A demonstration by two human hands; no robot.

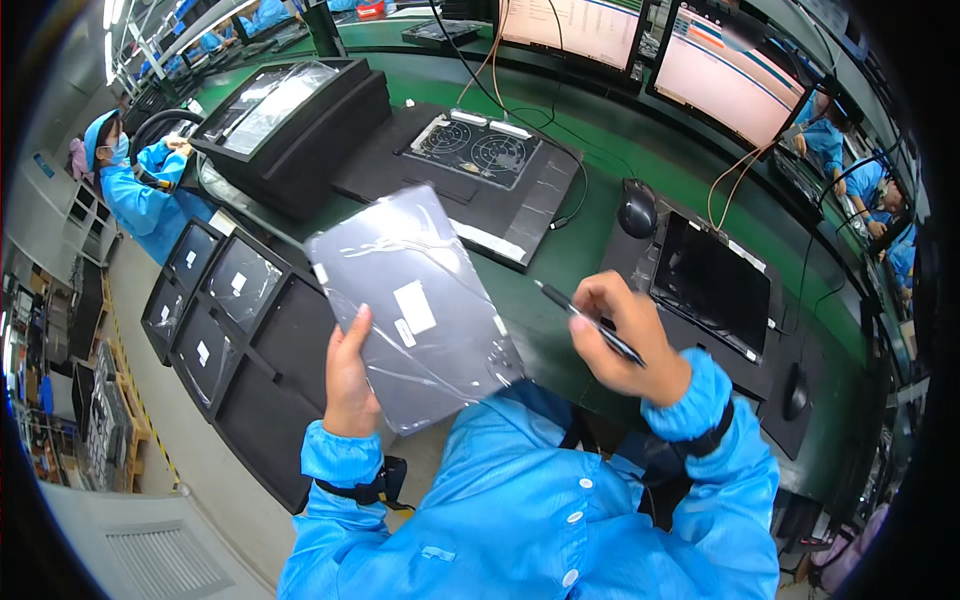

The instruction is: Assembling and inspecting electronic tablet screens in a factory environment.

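Note:
My left hand (350, 385) grips the lower left edge of a flat grey tablet (455, 325), thumb on its upper face. Clear film with creases covers the tablet, and two white labels sit near its middle. It is tilted above the near edge of the bench. To the right, my right hand (635, 350) has its fingers closed around a black pen (556, 296), whose one end points up and left toward the tablet. Pen and tablet are apart. Beyond the tablet, a black plate with two ring patterns (475, 150) lies on a dark pad (385, 165).
A tall black box (330, 125) with film-covered pieces stands at the back left. Left of me is a black compartment tray (270, 430) holding several wrapped tablets. A dark-screened tablet (712, 285), two mice, cables and two monitors (730, 75) stand to the right. A co-worker (135, 190) is at far left.

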